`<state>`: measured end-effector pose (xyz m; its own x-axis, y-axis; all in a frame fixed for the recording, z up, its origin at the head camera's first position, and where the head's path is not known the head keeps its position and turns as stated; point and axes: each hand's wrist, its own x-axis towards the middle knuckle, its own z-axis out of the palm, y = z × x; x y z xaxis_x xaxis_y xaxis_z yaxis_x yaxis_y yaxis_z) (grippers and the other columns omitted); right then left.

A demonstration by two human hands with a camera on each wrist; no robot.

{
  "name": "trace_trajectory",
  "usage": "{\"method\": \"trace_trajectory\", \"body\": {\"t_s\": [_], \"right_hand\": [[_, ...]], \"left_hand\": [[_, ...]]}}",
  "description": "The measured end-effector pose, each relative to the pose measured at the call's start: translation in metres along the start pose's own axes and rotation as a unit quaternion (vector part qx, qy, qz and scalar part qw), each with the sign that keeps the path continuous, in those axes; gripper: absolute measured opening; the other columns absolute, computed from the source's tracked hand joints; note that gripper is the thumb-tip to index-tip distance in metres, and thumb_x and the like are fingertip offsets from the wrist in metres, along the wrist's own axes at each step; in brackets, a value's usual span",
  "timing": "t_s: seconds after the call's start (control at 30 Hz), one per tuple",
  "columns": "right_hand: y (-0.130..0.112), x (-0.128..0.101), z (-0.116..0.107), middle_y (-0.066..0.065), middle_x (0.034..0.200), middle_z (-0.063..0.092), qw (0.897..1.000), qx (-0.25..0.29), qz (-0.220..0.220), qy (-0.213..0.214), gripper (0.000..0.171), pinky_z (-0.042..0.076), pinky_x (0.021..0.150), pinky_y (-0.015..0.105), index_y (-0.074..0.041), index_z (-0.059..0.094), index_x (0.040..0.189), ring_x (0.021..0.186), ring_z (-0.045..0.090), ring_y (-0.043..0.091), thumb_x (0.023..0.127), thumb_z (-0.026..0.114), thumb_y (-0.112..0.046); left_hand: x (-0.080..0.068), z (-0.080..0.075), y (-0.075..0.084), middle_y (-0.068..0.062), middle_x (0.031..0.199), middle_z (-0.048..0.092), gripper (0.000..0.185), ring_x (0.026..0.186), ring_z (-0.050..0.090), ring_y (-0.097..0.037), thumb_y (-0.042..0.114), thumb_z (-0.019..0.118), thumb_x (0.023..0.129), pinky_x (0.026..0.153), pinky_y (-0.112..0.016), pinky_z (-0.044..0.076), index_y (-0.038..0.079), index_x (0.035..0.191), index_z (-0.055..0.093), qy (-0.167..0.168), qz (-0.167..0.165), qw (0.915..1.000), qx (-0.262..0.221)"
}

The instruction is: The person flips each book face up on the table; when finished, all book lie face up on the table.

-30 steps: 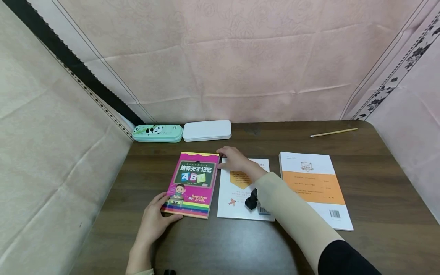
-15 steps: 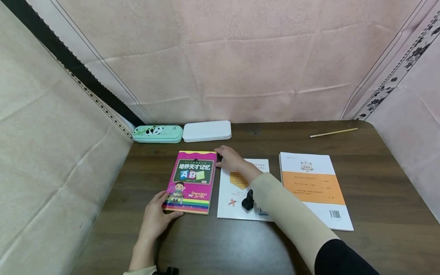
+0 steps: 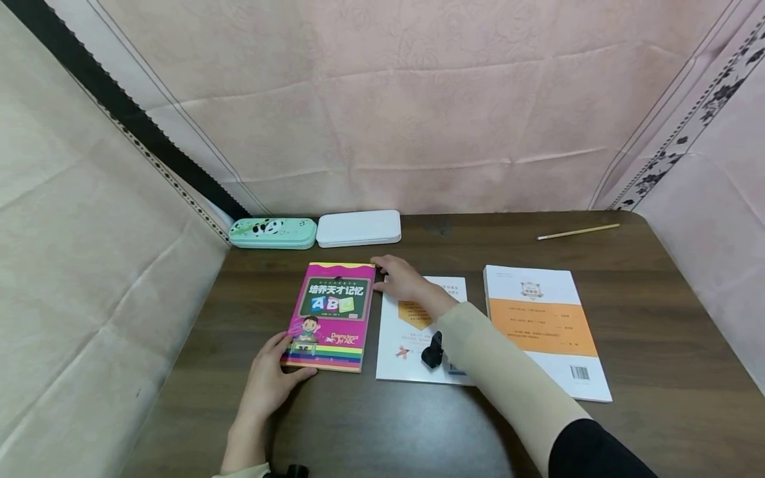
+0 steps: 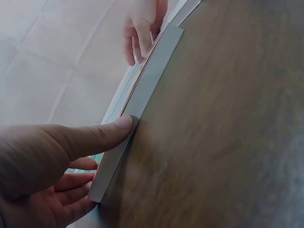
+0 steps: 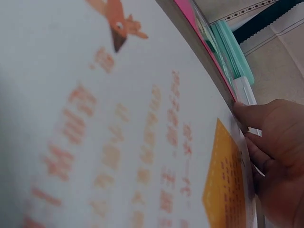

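Observation:
A pink book (image 3: pixel 333 325) with a green board, ABC letters and a cartoon child on its cover lies face up on the wooden table. My left hand (image 3: pixel 269 382) grips its lower left corner; in the left wrist view the thumb (image 4: pixel 124 124) presses the bottom edge and the fingers sit at the left side. At the upper right corner my right hand (image 3: pixel 402 279) holds the book between thumb and fingers, as the right wrist view shows the hand (image 5: pixel 280 147) at that edge. Under the right forearm lies a white book (image 3: pixel 397 338) with an orange patch, partly hidden.
A thicker white and orange book (image 3: pixel 544 325) lies to the right. Along the back edge stand a green panda pencil case (image 3: pixel 272 234) and a white case (image 3: pixel 358 229). A thin pencil (image 3: pixel 578 232) lies at the back right. Pale cloth (image 3: pixel 418 133) hangs behind the table.
The pink book shifted slightly left and away from me, turning a little straighter, with both hands moving along. Over the last half second it has stayed nearly still.

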<state>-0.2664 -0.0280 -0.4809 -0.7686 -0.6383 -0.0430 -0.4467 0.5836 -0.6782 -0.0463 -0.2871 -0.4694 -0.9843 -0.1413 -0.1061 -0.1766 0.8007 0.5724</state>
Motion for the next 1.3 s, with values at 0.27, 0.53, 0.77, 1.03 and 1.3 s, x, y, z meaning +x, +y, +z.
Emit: {"method": "trace_trajectory", "body": {"t_s": [0.27, 0.53, 0.77, 1.03, 1.3], "right_hand": [[0.005, -0.017, -0.010, 0.013, 0.151, 0.047, 0.999, 0.005, 0.016, 0.044, 0.062, 0.034, 0.118, 0.045, -0.006, 0.044, 0.152, 0.142, 0.040, 0.030, 0.100, 0.067, -0.030], [0.006, -0.037, -0.019, 0.013, 0.155, 0.044, 0.997, -0.001, 0.046, 0.070, 0.069, 0.032, 0.118, 0.049, -0.008, 0.044, 0.153, 0.145, 0.037, 0.031, 0.096, 0.069, -0.039], [0.013, -0.061, -0.030, 0.012, 0.150, 0.050, 0.993, -0.001, 0.067, 0.092, 0.067, 0.037, 0.114, 0.053, -0.008, 0.047, 0.151, 0.141, 0.042, 0.033, 0.096, 0.071, -0.039], [0.023, -0.082, -0.039, 0.013, 0.153, 0.047, 0.991, 0.004, 0.083, 0.104, 0.066, 0.040, 0.111, 0.057, -0.010, 0.050, 0.149, 0.140, 0.044, 0.034, 0.094, 0.073, -0.038], [0.035, -0.102, -0.049, 0.016, 0.150, 0.049, 0.990, -0.006, 0.082, 0.116, 0.063, 0.040, 0.111, 0.057, -0.006, 0.053, 0.146, 0.139, 0.045, 0.036, 0.094, 0.073, -0.035]], "left_hand": [[0.001, 0.000, -0.002, -0.029, 0.161, 0.021, 0.099, 0.144, 0.028, -0.050, 0.051, 0.077, 0.087, 0.112, -0.066, 0.031, -0.004, 0.155, 0.031, -0.016, 0.028, 0.9995, -0.007], [0.005, 0.006, 0.004, -0.026, 0.165, 0.012, 0.095, 0.148, 0.021, -0.049, 0.052, 0.072, 0.091, 0.111, -0.066, 0.031, 0.003, 0.159, 0.027, 0.019, 0.048, 0.9986, -0.015], [0.010, 0.015, 0.022, -0.022, 0.162, 0.026, 0.084, 0.144, 0.032, -0.045, 0.032, 0.081, 0.088, 0.109, -0.062, 0.038, -0.001, 0.154, 0.038, 0.033, 0.122, 0.9912, -0.040], [0.010, 0.029, 0.043, -0.014, 0.162, 0.032, 0.082, 0.146, 0.031, -0.040, 0.032, 0.085, 0.084, 0.106, -0.062, 0.042, 0.007, 0.152, 0.046, 0.016, 0.134, 0.9899, -0.045], [0.006, 0.044, 0.064, -0.009, 0.160, 0.038, 0.076, 0.146, 0.035, -0.035, 0.032, 0.084, 0.084, 0.110, -0.060, 0.039, 0.012, 0.150, 0.051, -0.021, 0.138, 0.9879, -0.067]]}}
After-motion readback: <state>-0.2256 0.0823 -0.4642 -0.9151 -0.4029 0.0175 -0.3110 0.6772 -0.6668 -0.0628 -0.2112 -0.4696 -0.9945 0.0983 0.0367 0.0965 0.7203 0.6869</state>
